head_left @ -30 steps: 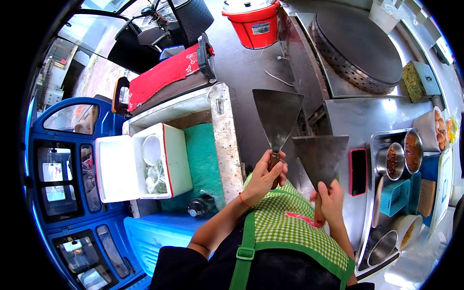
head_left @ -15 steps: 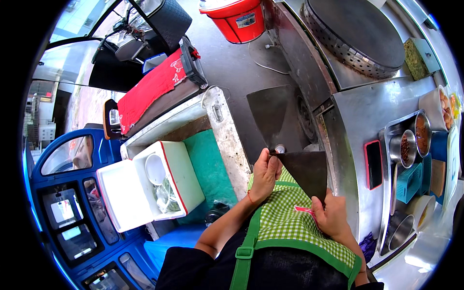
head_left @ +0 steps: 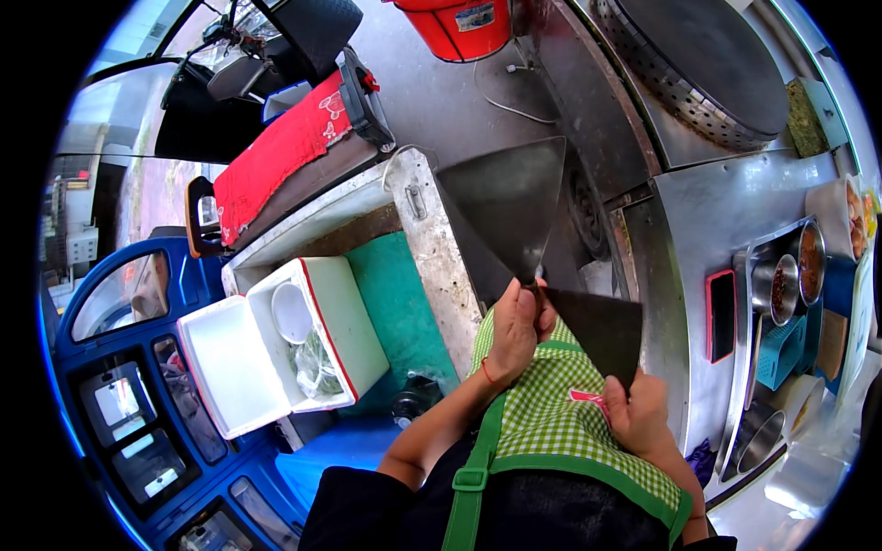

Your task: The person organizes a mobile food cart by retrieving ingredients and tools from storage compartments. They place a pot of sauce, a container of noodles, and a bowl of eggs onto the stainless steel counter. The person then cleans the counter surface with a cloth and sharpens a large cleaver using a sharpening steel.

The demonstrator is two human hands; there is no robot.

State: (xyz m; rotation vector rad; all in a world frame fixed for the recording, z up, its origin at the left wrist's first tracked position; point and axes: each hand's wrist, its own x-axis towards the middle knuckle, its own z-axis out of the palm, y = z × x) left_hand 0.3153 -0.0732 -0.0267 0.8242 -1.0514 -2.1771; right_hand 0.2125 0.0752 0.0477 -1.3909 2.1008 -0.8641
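Note:
Two dark, flat, triangular metal scrapers are in front of my apron. The upper scraper (head_left: 505,197) fans out away from me, and its narrow end comes down to my left hand (head_left: 516,335). That hand is closed around the narrow ends, its fingers partly hidden behind them. The lower scraper (head_left: 602,329) points to the right from the same spot. At its near right corner, my right hand (head_left: 640,413) grips the edge, thumb on the side facing me. Behind both hands hangs the green checked apron (head_left: 542,432).
On the right, a steel counter (head_left: 684,230) carries a round griddle (head_left: 703,55), a phone (head_left: 721,317) and a tray of bowls. To the left are an open white foam box (head_left: 363,344) and a blue vehicle (head_left: 197,266). A red bucket (head_left: 459,28) stands ahead.
The upper scraper has turned and shows more of its face, its outer corner further left. My left hand has shifted slightly right and down; more of its fingers show. The right hand keeps its grip.

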